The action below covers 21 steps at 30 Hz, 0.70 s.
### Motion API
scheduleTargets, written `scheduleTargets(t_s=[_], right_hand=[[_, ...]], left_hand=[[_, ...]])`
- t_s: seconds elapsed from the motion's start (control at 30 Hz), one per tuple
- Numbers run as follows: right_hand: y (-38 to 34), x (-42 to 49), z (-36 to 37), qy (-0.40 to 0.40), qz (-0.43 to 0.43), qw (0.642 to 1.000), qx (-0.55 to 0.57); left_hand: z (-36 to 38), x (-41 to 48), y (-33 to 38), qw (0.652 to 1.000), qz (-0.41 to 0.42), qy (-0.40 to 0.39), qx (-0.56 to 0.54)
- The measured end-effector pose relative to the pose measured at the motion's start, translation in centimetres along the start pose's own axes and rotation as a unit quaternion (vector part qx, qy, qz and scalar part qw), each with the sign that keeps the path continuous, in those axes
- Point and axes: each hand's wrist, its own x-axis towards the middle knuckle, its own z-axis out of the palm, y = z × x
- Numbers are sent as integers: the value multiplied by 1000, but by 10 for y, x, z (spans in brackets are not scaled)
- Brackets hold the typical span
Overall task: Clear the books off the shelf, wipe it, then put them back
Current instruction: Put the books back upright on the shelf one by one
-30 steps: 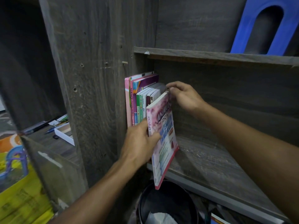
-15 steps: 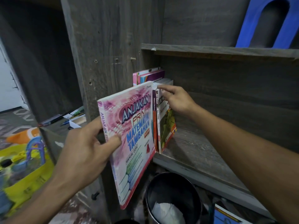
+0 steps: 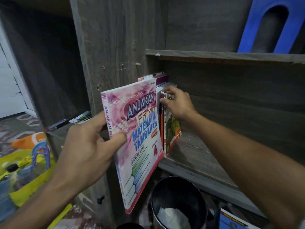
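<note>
Left hand [image 3: 89, 149] grips the pink maths book [image 3: 132, 139] at frame centre, clear of the shelf [image 3: 198, 156]. Right hand [image 3: 177, 103] pinches the next books [image 3: 170, 129] by their tops, likely tipping them out for removal.

**Gray bookcase standing in a dim corner**

A gray wood-grain upright panel [image 3: 115, 47] is rising through the centre of the frame. An upper board [image 3: 231, 55] is jutting right from it, and the shelf [image 3: 189, 152] is running below toward the lower right. A blue plastic arch [image 3: 295, 22] is standing on the upper board at top right. A dark round bin [image 3: 175, 190] is sitting at bottom centre, holding crumpled white paper [image 3: 171, 217]. At far left a white wall [image 3: 9, 88] is catching brighter light above a patterned floor [image 3: 16, 126]. A yellow bag [image 3: 33, 184] of toys is lying at lower left, and pens [image 3: 82, 115] are lying on a low ledge left of the panel.
</note>
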Motion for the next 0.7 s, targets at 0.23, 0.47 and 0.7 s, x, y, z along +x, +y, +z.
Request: scheduleTargets(t_s=[0.23, 0.47, 0.7], right_hand=[[19, -2, -42, 55, 21, 998, -33], [29, -16, -68, 72, 26, 995, -57], [26, -25, -42, 101, 14, 994, -36]], left_hand=[[23, 15, 7, 1000, 21, 4, -16], [92, 53, -19, 1000, 21, 17, 4], [161, 88, -59, 997, -49, -19, 56]])
